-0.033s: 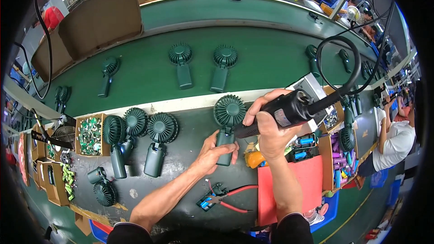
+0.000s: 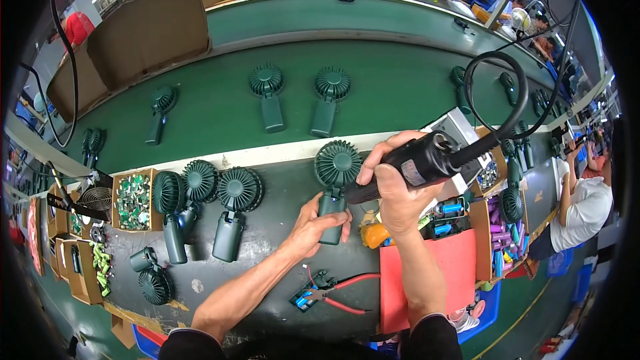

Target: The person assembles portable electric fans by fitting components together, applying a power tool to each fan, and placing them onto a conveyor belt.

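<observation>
My left hand (image 2: pixel 313 227) is closed around the handle of a dark green handheld fan (image 2: pixel 338 164), its round caged head pointing away from me. In my right hand (image 2: pixel 401 203) is a black electric screwdriver (image 2: pixel 417 163) with a thick cable at its back end. The screwdriver's front end lies beside the fan's neck, just under the cage; whether its bit touches the fan is hidden. Nearer to me, red-handled pliers (image 2: pixel 350 287) lie by a small open part with blue pieces (image 2: pixel 307 299). Several more green fans (image 2: pixel 240 190) rest on the bench to the left.
A green conveyor belt (image 2: pixel 393 103) beyond the bench carries spaced-out fans. Cardboard boxes of circuit boards (image 2: pixel 135 200) and purple and blue cells (image 2: pixel 503 237) flank me. A red sheet (image 2: pixel 427 280) lies under my right forearm. The looped cable (image 2: pixel 523 87) hangs at right. Other people work further off.
</observation>
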`<state>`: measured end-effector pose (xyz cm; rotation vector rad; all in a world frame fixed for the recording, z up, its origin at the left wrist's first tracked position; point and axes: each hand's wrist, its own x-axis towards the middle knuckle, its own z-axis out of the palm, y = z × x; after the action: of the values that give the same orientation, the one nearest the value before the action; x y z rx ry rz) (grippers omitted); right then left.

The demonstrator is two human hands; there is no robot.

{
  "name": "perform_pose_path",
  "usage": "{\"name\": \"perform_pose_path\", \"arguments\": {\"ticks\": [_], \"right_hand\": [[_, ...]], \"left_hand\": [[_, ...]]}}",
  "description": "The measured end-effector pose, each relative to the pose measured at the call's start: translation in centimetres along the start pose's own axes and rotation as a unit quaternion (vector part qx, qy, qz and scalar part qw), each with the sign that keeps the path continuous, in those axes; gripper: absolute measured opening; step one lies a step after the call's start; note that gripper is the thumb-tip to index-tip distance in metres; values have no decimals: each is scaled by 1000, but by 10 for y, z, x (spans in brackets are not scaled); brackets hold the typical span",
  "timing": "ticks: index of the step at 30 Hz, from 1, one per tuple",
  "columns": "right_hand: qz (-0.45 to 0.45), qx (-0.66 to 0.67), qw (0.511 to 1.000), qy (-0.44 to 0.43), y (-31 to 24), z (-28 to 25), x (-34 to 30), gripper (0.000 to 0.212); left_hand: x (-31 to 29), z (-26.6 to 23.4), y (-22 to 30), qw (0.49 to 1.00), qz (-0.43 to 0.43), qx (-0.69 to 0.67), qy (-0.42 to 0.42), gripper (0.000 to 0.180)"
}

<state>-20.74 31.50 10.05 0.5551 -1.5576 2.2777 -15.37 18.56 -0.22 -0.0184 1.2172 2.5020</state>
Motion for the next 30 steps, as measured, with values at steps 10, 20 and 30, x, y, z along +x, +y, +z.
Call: {"name": "perform_pose_path", "arguments": {"ticks": [10,20,30], "right_hand": [[-186,39,981,40,-59,-41,20,46],[-184,11,976,114,-66,-65,31,29],[-101,-110,984,98,-69,-53,30,29]], "left_hand": [[99,28,15,893,136,413,115,53],[212,-3,36,431,332,809,221,42],[213,-30,69,634,131,725,234,52]]}}
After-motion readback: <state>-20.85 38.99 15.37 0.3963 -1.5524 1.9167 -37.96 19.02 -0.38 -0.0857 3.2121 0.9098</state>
